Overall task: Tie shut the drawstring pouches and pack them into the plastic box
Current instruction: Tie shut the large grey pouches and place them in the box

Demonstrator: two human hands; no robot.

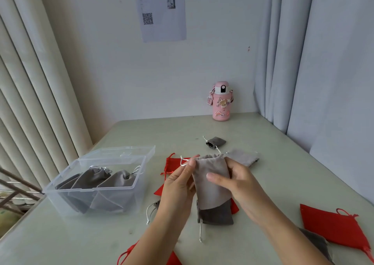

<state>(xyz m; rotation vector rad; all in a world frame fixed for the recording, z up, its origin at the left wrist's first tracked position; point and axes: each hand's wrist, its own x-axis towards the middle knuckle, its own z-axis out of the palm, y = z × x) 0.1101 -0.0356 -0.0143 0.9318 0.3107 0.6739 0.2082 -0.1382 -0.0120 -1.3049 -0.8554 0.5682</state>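
Left hand [180,181] round half-hidden pouch cord [183,165]

A light grey pouch [210,175] is held upright above the surface, its mouth partly gathered, a white cord [183,162] looping out at its left. The left hand [178,185] pinches its top left corner and the right hand [238,183] grips its right edge. Below it a dark grey pouch [215,214] lies flat, cord trailing. The clear plastic box [60,183] stands at the left, its lid [121,153] folded back, with tied grey pouches [113,185] inside. Farther off lie a small cinched dark pouch [216,142] and a flat pale grey pouch [242,157]. Red pouches [334,226] lie flat, scattered around.
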